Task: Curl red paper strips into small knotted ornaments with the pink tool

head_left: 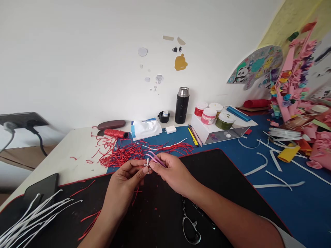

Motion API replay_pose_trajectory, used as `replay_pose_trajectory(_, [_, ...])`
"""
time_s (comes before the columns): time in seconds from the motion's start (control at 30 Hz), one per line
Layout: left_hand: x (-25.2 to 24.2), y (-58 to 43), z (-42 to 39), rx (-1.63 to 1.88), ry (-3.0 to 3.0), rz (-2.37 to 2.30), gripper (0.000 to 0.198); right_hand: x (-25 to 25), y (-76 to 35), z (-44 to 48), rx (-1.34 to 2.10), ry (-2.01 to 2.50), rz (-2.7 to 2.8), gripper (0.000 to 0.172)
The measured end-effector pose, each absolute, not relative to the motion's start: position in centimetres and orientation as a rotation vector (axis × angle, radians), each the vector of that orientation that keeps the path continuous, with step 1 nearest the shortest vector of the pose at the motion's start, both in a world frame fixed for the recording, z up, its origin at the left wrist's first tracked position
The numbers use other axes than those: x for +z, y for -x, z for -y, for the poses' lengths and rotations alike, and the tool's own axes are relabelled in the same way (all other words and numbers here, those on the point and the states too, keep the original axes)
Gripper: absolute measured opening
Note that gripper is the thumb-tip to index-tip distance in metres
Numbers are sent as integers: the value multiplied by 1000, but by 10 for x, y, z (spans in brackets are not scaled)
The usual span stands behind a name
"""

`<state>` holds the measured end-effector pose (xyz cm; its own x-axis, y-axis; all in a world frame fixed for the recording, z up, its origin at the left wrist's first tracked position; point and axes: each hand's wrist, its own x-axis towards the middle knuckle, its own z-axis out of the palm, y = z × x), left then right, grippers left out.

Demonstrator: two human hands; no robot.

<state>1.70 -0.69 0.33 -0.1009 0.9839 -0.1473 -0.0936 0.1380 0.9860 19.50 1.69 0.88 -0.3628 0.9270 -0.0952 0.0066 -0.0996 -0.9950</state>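
Note:
Above the black mat, my left hand [130, 179] is closed, pinching a small white knotted cord piece [147, 164] between thumb and fingers. A bit of red shows at the fingertips there. Close against it, my right hand [172, 170] is closed around a thin pinkish-purple pair of tweezers [156, 158], whose two prongs stick out up and to the left. The right fingertips touch the white piece too. Its lower part is hidden by the fingers. Scissors [190, 227] lie below my right forearm, their blades partly covered.
A heap of red cord cuttings [124, 154] lies beyond my hands, near a red thread spool [116, 133]. White cords [38, 220] lie at left over a dark phone [42, 187]. A black flask [182, 106] and paint jars [209, 116] stand by the wall. White strips [279, 185] lie right.

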Motion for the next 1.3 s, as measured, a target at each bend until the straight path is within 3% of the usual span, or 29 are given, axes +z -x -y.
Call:
replay_pose_trajectory(0.97, [1, -15, 7, 1248, -966, -1286, 47, 8, -197, -15, 1638, 1065, 1347, 32])
replay_pose_trajectory(1.3, [2, -15, 9, 1220, -1007, -1308, 46, 8, -197, -15, 1628, 1086, 1364, 28])
